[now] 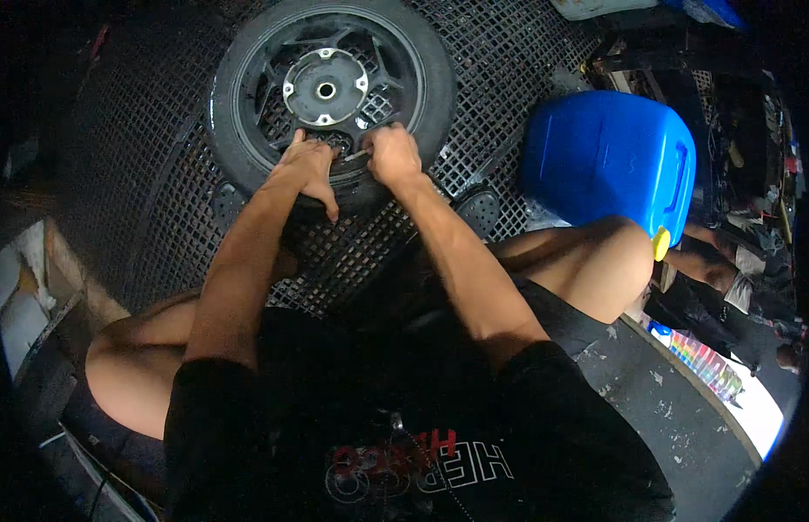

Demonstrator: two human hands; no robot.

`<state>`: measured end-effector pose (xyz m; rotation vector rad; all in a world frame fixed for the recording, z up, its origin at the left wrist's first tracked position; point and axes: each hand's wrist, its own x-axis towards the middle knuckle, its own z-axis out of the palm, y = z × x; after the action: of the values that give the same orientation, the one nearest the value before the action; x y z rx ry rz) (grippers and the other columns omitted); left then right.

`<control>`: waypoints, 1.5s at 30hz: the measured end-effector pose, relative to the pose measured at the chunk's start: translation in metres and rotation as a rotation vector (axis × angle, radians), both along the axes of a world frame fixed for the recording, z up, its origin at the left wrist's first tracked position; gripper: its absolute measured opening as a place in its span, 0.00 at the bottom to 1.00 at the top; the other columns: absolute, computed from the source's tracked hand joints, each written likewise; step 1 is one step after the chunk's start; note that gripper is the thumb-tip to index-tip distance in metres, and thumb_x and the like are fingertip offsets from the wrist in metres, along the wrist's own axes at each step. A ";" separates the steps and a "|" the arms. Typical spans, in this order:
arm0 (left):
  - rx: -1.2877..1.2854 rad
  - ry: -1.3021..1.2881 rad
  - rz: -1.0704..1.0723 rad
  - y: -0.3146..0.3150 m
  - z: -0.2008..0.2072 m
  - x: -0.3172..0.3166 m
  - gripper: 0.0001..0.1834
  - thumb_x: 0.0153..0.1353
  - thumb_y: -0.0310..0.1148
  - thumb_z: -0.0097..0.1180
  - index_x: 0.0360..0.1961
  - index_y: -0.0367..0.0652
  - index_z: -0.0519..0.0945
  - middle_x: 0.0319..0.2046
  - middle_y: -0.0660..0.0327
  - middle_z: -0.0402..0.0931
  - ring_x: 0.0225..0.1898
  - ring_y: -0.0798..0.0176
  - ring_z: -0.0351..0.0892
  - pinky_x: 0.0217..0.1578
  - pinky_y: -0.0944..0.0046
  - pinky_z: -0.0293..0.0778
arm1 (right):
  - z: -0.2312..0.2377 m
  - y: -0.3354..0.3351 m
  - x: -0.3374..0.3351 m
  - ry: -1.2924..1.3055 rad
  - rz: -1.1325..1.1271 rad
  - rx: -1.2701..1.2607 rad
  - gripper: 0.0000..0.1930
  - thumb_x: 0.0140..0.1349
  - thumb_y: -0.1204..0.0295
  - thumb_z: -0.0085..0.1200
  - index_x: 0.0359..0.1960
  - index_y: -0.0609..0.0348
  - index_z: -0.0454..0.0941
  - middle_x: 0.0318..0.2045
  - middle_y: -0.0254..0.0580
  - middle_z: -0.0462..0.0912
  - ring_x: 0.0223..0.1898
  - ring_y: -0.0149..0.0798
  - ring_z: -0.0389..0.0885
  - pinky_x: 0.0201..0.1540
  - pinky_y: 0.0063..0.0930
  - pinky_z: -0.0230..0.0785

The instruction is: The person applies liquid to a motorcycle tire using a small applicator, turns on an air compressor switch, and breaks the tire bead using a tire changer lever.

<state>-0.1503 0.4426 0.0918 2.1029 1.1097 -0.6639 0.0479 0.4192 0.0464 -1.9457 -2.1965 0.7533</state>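
A motorcycle wheel (438,104) with a black tire and dark spoked rim lies flat in front of me. Its silver hub (324,111) has several bolt holes around a central bore. My left hand (306,167) rests on the near part of the rim, thumb and fingers spread apart. Close beside it, my right hand (394,157) is closed, pinching a small thin pale piece (357,156) that points toward the left hand. What exactly this piece is, I cannot make out. Both forearms reach in from below, over the near edge of the tire.
Black grid matting (500,52) covers the floor under the wheel. To the right stands a blue plastic jerrycan (596,152) with a yellow cap (661,244). Dark clog-like shoes (479,213) show near the tire. Cluttered shelving (718,70) lines the right side, and a wooden board (78,265) is at left.
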 end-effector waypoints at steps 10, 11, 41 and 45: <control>0.015 0.009 0.000 -0.001 -0.003 -0.001 0.64 0.17 0.62 0.83 0.59 0.34 0.83 0.58 0.45 0.82 0.66 0.48 0.78 0.74 0.46 0.54 | 0.006 -0.001 -0.009 -0.078 0.055 -0.024 0.14 0.47 0.77 0.71 0.38 0.52 0.89 0.38 0.50 0.90 0.49 0.55 0.85 0.55 0.49 0.81; 0.004 0.012 -0.006 0.002 0.001 0.001 0.63 0.17 0.62 0.83 0.58 0.34 0.83 0.58 0.45 0.83 0.66 0.48 0.78 0.74 0.46 0.54 | 0.001 -0.003 -0.008 -0.065 0.072 0.023 0.14 0.47 0.77 0.71 0.38 0.52 0.90 0.37 0.50 0.90 0.49 0.55 0.85 0.55 0.49 0.81; -0.027 0.058 -0.005 0.007 -0.003 0.010 0.57 0.17 0.60 0.84 0.50 0.30 0.85 0.58 0.42 0.82 0.65 0.46 0.79 0.76 0.44 0.55 | 0.013 0.006 -0.005 -0.074 0.077 -0.004 0.10 0.49 0.76 0.70 0.35 0.53 0.91 0.37 0.53 0.89 0.49 0.58 0.86 0.54 0.50 0.81; -0.103 0.121 -0.012 0.010 0.004 0.008 0.57 0.18 0.60 0.83 0.51 0.29 0.85 0.58 0.42 0.83 0.65 0.45 0.79 0.75 0.45 0.55 | 0.020 0.002 -0.011 -0.094 0.072 -0.028 0.12 0.48 0.76 0.71 0.37 0.53 0.90 0.38 0.52 0.90 0.49 0.58 0.86 0.53 0.50 0.81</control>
<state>-0.1426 0.4530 0.0958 2.0059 1.1045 -0.8457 0.0366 0.4216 0.0666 -1.9630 -2.3343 0.7194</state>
